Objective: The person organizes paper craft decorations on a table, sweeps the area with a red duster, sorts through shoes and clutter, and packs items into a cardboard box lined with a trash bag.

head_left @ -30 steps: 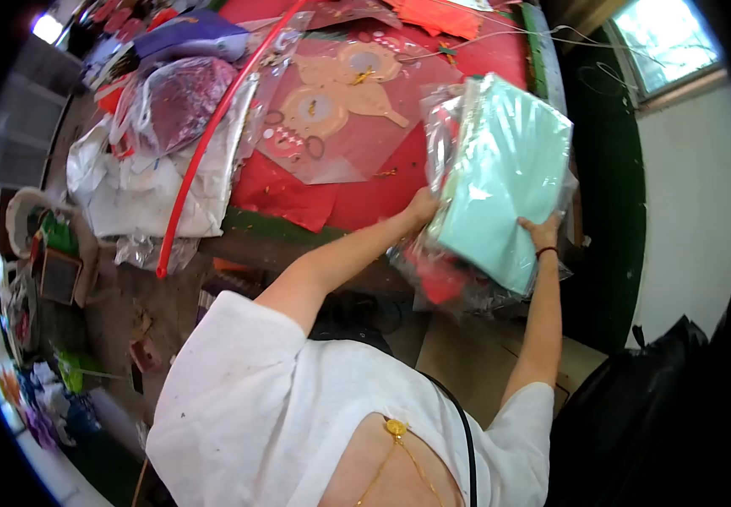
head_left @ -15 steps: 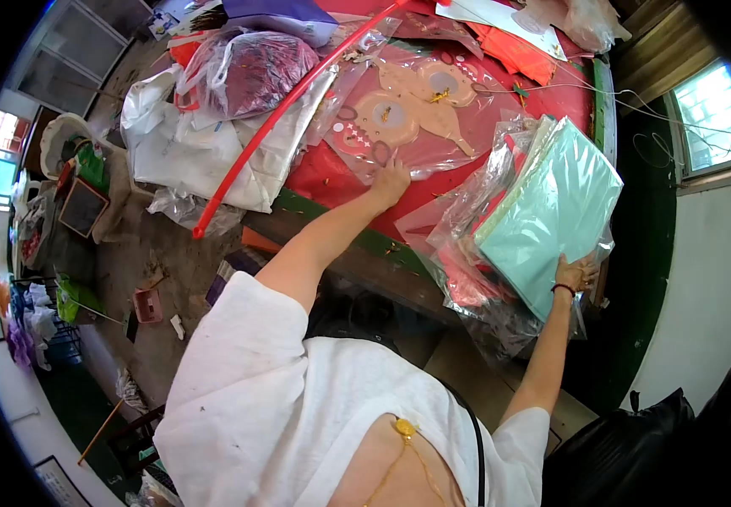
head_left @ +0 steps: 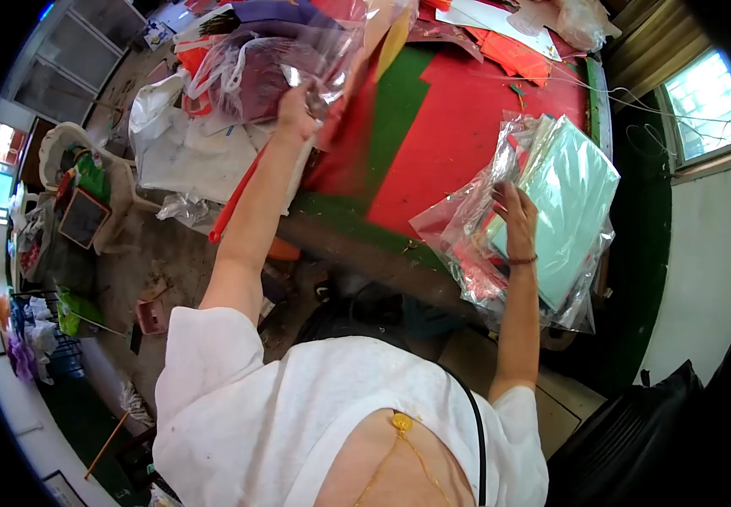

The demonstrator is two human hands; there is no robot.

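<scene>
My left hand (head_left: 299, 111) is closed on the edge of a clear plastic sheet (head_left: 340, 63), raised and blurred at the left of the table, partly over a bag of dark red material (head_left: 251, 80). Fingers slightly spread, my right hand (head_left: 515, 221) rests on the left part of a stack of pale green sheets in clear plastic (head_left: 570, 203). Red items in clear wrapping (head_left: 479, 270) stick out below that stack.
The table (head_left: 467, 127) has a red and green top. A white sack (head_left: 179, 160) and a red pole (head_left: 234, 198) lie at its left. Orange-red papers (head_left: 513, 57) and a white sheet (head_left: 500, 21) lie at the back. Thin wires cross the right corner.
My left hand has moved up and left, lifting the clear sheet with the tan shapes off the red surface. My right hand has shifted from the stack's lower right edge to its left side.
</scene>
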